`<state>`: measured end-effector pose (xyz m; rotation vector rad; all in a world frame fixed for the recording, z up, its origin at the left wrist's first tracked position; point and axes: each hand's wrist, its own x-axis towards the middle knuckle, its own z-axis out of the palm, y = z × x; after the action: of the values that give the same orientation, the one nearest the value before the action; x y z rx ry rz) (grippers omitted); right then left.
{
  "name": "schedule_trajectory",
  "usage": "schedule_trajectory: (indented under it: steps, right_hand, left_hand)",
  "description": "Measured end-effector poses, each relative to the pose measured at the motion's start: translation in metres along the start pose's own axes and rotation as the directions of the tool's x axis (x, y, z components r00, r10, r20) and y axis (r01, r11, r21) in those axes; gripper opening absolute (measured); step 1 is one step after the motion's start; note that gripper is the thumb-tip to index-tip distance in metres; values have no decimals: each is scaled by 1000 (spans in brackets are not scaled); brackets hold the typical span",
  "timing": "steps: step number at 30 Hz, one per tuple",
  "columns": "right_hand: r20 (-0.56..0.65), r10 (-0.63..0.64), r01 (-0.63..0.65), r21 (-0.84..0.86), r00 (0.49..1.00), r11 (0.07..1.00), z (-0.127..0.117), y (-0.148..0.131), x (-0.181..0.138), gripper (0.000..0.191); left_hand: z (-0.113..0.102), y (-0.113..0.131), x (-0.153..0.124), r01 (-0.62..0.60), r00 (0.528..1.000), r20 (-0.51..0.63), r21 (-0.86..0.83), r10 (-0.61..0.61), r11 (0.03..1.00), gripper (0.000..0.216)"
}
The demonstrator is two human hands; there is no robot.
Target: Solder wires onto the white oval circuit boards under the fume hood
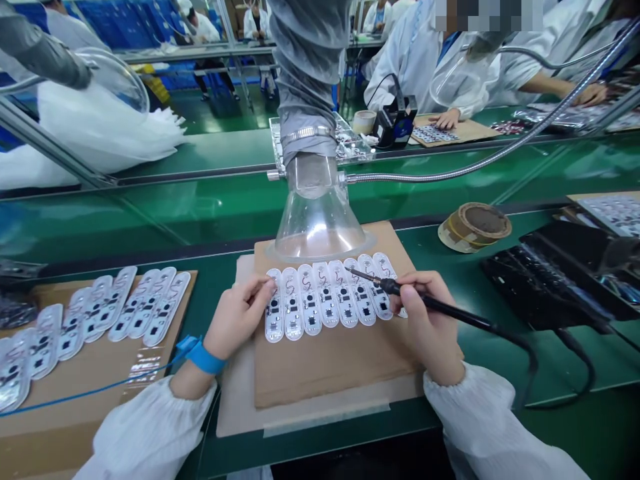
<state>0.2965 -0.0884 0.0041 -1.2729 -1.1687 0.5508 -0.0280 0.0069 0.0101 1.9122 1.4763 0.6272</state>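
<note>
A row of several white oval circuit boards (327, 297) with thin red wires lies on a cardboard sheet (335, 367). My right hand (430, 323) grips a black soldering iron (425, 297), whose tip points left over the upper part of the row. At the left end, my left hand (240, 317) has thumb and forefinger pinched together at the top edge of the first board; whatever lies between them is too small to make out. A blue wrist strap (203, 355) with a cord circles my left wrist.
Above the boards hangs a clear fume hood (320, 223). More boards (117, 303) lie on cardboard at the left. To the right are a tape roll (475, 227) and a black tray (545, 273). Co-workers (415, 67) sit across the bench.
</note>
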Motion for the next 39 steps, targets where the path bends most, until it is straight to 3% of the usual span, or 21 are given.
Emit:
schedule_trajectory:
  steps: [3,6,14,19,24,39]
  right_hand:
    - [6,-7,7,-66,1000,998,0,14,-6,32]
    - [-12,7,-8,-57,1000,998,-5,23,-10,31]
    - [40,58,-57,-38,998,998,-20,28,-10,30]
    - [20,55,-54,-45,998,998,-22,27,-9,31]
    - [70,26,-16,-140,997,990,-21,26,-10,33]
    - [200,-24,71,-231,979,970,-23,23,-10,19]
  left_hand:
    - [1,-9,-5,54,995,-81,-34,-57,998,28]
    - [1,-13,-6,26,991,-124,-117,-41,993,27]
    - [21,15,-9,-140,988,-89,-152,127,978,18]
    - [32,7,-7,-296,942,-193,-91,275,951,9]
    - [32,6,-3,-408,906,-142,-33,400,912,13]
    - [33,7,-3,-355,929,-121,-34,349,934,11]
